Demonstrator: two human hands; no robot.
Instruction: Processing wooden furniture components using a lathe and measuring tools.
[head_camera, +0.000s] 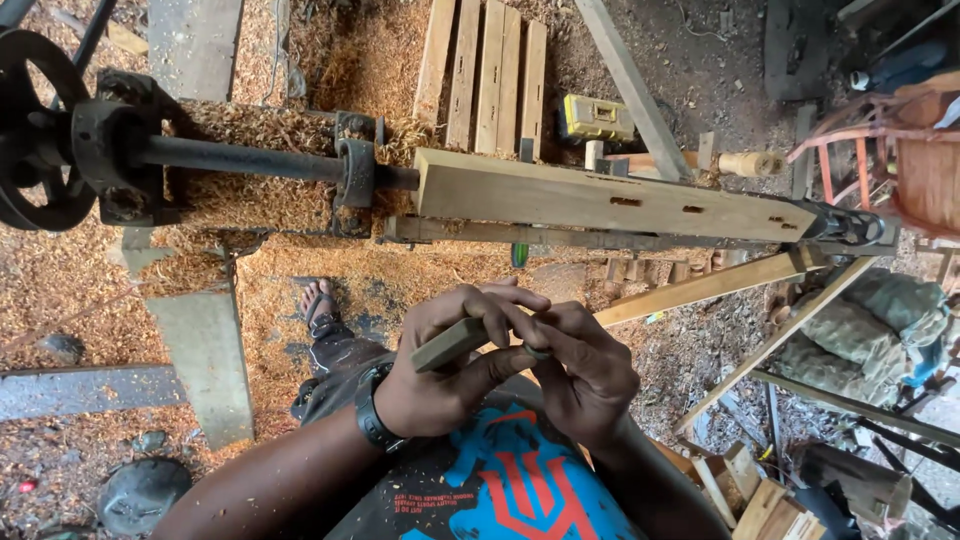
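Both hands are gripping a small grey-green rectangular block (449, 344) at lower centre of the frame.

The left hand (447, 372) is curling its fingers over the block's top with the thumb beneath, pinching it steady, while the right hand (582, 368) is pressing closed fingers against its far end, apparently bracing it. Above, a long squared pale timber beam (610, 203) is lying mounted on a dark iron lathe shaft (235, 158), over sawdust-strewn ground (60, 280).

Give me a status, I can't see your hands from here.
Left hand and right hand both closed on a small flat grey block, held together over lap. Long wooden beam on lathe ahead, untouched.
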